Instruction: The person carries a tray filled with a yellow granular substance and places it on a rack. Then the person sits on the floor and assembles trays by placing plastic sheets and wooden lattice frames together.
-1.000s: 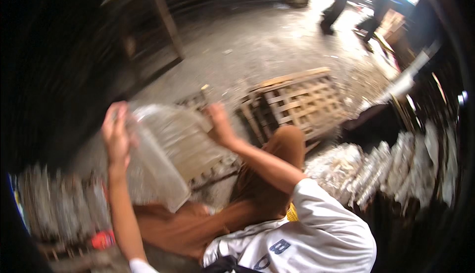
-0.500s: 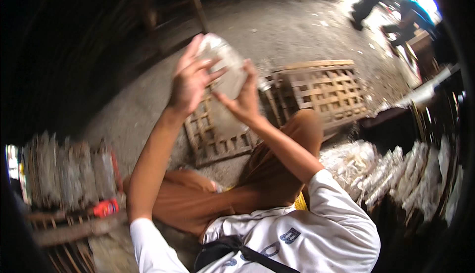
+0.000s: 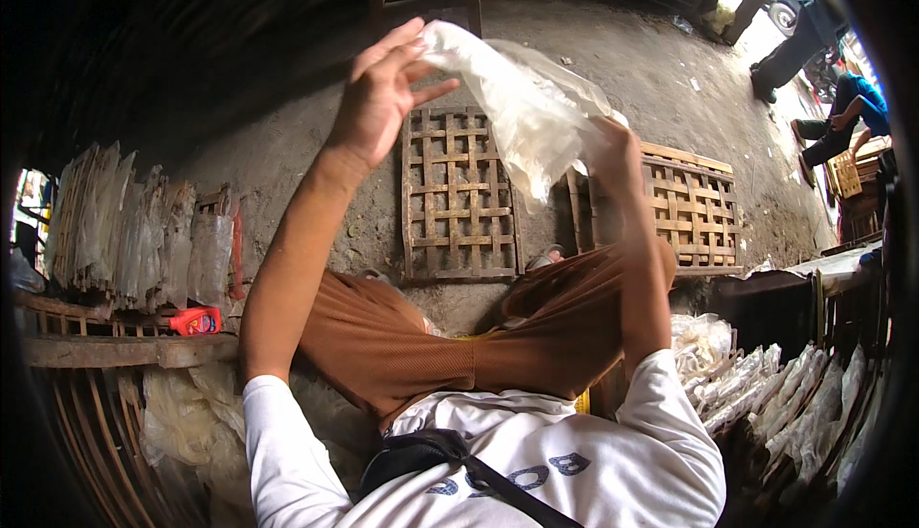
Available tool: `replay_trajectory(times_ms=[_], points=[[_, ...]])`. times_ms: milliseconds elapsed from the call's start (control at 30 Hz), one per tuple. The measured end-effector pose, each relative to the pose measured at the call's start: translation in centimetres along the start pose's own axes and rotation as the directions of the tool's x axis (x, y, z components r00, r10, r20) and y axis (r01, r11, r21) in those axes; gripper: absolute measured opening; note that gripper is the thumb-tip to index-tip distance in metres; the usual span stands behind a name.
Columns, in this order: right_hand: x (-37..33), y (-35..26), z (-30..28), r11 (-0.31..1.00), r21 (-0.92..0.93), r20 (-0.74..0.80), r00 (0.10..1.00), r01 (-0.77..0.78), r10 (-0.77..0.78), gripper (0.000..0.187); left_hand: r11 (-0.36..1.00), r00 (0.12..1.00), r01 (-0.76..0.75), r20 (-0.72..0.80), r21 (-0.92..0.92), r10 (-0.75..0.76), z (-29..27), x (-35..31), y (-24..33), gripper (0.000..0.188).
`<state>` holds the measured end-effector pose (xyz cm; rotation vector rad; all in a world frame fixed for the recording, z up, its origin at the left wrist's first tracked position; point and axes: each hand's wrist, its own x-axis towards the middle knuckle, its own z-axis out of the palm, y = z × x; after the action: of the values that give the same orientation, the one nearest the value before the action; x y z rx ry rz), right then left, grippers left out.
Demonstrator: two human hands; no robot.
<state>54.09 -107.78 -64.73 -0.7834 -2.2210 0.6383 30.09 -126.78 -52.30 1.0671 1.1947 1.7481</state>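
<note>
A thin, translucent whitish plastic sheet [image 3: 522, 112], perhaps a bag, stretches between my raised hands above the floor. Its upper left corner is pinched in the fingertips of my left hand [image 3: 378, 97], while that hand's lower fingers stick out loosely. At the other end, my right hand [image 3: 617, 159] is closed on the sheet's right side; its fingers are partly hidden and slightly blurred. The sheet's lower edge hangs loose between the hands. Below lies a woven bamboo lattice panel [image 3: 459, 212], in front of my bent legs.
A second lattice panel [image 3: 694, 207] lies to the right. Similar plastic sheets [image 3: 120, 226] hang in a row on the left, near a red container [image 3: 196, 321] on a wooden ledge [image 3: 124, 351]. More plastic [image 3: 766, 384] is stacked at right. Two people [image 3: 847, 112] are at the far right.
My right hand has moved right, away from the left, spreading the plastic sheet wider between them. My view has shifted, so the lattice panels show more fully.
</note>
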Motion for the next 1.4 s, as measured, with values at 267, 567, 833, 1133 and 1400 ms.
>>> replay_trajectory(times_ms=[267, 567, 833, 1133, 1400], points=[[8.0, -0.2, -4.0, 0.984, -0.175, 0.491, 0.864, -0.029, 0.112, 0.015, 0.834, 0.856, 0.503, -0.263, 0.229, -0.444, -8.0, 0.6, -2.3, 0.038], [18.7, 1.8, 4.5, 0.981, 0.070, 0.489, 0.863, -0.183, 0.126, 0.016, 0.873, 0.808, 0.487, -0.382, 0.003, -0.449, -16.3, 4.8, -11.8, 0.032], [24.5, -3.1, 6.0, 0.847, 0.433, -0.305, 0.935, 0.307, -0.183, 0.023, 0.990, 0.809, -0.128, -0.584, -0.064, 0.067, -18.6, 12.4, -7.2, 0.030], [5.3, -4.8, 7.4, 0.880, 0.096, -0.669, 0.685, 0.465, -0.289, 0.028, 0.899, 0.732, -0.427, -0.548, 0.094, 0.405, -16.0, -0.6, -7.7, 0.009], [-2.4, 0.1, 9.7, 0.935, -0.247, 0.946, 0.146, -0.254, 0.290, 0.018, 0.652, 0.692, 0.722, -0.216, 0.232, -0.689, -15.9, -7.3, -14.0, 0.022]])
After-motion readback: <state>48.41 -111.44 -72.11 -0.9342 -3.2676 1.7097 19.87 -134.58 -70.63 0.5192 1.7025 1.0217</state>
